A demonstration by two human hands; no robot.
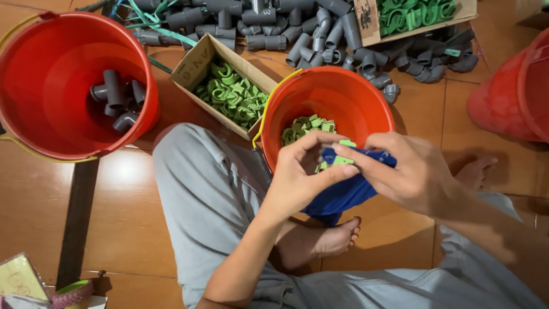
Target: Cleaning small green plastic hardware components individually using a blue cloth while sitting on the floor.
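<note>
My left hand (pixel 302 174) and my right hand (pixel 403 171) meet over the near rim of an orange bucket (pixel 366 100). Together they grip a blue cloth (pixel 343 194) and a small green clip-like part (pixel 343 153) pinched between the fingertips. The cloth hangs down below both hands. Inside the bucket lies a heap of green clips (pixel 306 129). I sit cross-legged on the floor, grey trousers and a bare foot (pixel 337 237) under my hands.
A second orange bucket (pixel 34 74) at left holds grey pipe fittings (pixel 117 100). A cardboard box (pixel 194 60) of green clips stands between the buckets. Several grey fittings (pixel 320 31) are piled at the back, beside another box of green clips (pixel 412 14). A red bucket (pixel 514 91) is at right.
</note>
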